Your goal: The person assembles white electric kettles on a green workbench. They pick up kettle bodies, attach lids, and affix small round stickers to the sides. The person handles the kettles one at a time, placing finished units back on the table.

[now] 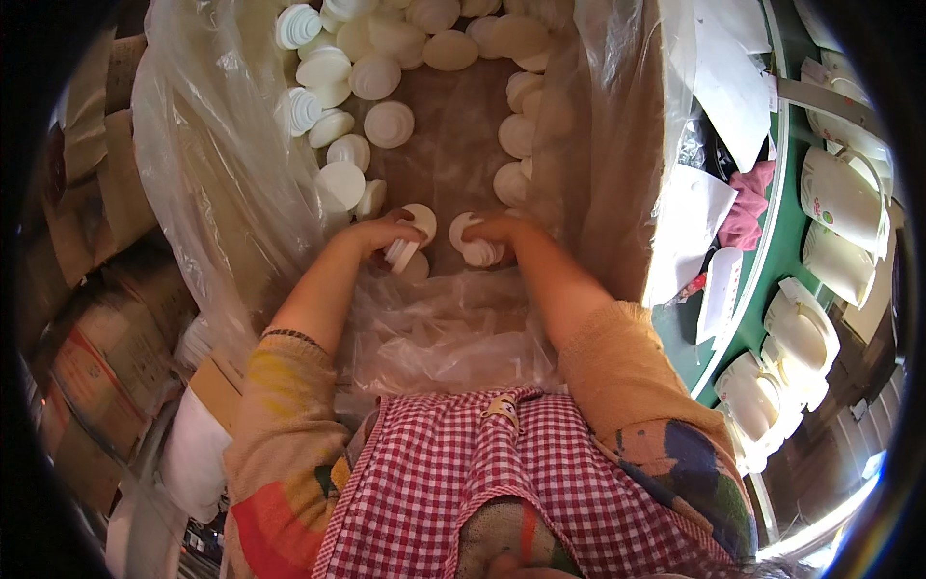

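Both arms reach down into a large box lined with clear plastic film (pixel 227 125). White round lids (pixel 389 124) with stepped, ringed tops lie at its far end and along both sides. My left hand (pixel 384 234) is closed on white lids (pixel 401 255), one of them tilted on edge at the fingers. Beside it, a short gap to the right, my right hand (pixel 500 230) grips white lids (pixel 480 253) too. The fingertips of both hands are partly hidden by the lids. Another lid (pixel 416 267) rests just below my left hand.
Crumpled film (pixel 444 323) covers the box's near side. On the right runs a green surface (pixel 786 241) with a white edge, carrying several white containers (pixel 842 193). Papers (pixel 690 227) and a pink cloth (pixel 747 205) lie beside the box. Brown cartons (pixel 106 372) stand on the left.
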Demonstrator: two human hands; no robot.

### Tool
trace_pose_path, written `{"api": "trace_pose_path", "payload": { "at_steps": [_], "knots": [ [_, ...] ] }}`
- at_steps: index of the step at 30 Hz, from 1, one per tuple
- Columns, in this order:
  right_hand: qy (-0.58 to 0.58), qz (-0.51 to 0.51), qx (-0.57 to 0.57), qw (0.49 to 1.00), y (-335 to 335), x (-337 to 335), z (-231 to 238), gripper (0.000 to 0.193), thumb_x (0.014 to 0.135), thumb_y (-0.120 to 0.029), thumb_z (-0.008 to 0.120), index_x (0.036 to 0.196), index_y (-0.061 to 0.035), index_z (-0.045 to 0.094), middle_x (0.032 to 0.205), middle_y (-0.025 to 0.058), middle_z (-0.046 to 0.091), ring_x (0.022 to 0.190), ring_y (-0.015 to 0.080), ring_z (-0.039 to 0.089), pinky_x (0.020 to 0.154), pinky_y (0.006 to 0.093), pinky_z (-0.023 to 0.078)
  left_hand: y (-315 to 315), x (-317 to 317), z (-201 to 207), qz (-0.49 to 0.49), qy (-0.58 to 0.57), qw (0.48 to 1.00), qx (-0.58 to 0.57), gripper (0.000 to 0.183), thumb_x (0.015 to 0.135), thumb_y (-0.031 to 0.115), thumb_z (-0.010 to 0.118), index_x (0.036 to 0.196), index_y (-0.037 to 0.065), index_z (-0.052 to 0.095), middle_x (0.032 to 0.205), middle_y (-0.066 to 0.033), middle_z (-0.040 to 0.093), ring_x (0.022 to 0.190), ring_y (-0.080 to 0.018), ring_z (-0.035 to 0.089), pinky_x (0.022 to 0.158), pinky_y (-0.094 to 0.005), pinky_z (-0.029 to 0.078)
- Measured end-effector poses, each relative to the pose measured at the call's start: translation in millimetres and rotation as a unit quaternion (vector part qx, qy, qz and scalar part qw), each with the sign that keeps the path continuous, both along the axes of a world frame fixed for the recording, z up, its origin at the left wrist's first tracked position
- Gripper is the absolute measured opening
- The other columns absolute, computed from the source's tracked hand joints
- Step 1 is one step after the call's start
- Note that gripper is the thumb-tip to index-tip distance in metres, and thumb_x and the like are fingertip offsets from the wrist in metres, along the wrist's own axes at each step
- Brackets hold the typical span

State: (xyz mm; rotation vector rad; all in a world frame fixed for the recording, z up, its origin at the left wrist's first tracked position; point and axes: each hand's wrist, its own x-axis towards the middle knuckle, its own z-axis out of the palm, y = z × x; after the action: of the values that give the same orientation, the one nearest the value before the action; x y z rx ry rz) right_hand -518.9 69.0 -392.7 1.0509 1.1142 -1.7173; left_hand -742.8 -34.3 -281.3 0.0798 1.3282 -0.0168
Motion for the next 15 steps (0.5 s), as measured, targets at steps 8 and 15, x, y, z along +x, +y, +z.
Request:
{"api": "trace_pose_path", "payload": {
  "at_steps": [8, 15],
  "knots": [
    [-0.03, -0.076, -0.088, 0.993, -1, 12, 82, 0.08, 0.072, -0.036, 0.072, 0.144, -0.0238, 0.039, 0.129, 0.0094, 0.054, 0.109, 0.0279, 0.056, 0.078, 0.0451, 0.052, -11, 31, -44, 0.029, -0.134, 0.99, 0.026, 0.083, 0.078, 0.038, 0.072, 0.147, 0.024, 0.029, 0.143, -0.0112, 0.039, 0.122, -0.0323, 0.045, 0.091, -0.052, 0.046],
    [0.017, -0.038, -0.055, 0.998, -25, 11, 59, 0.062, 0.07, -0.032, 0.075, 0.127, -0.0125, 0.059, 0.12, 0.0089, 0.06, 0.103, 0.0225, 0.059, 0.078, 0.0396, 0.052, -12, 24, -29, 0.127, -0.14, 0.982, 0.02, 0.084, 0.078, 0.025, 0.07, 0.149, 0.023, 0.026, 0.14, -0.0085, 0.044, 0.124, -0.029, 0.046, 0.096, -0.047, 0.043]
  ]
}}
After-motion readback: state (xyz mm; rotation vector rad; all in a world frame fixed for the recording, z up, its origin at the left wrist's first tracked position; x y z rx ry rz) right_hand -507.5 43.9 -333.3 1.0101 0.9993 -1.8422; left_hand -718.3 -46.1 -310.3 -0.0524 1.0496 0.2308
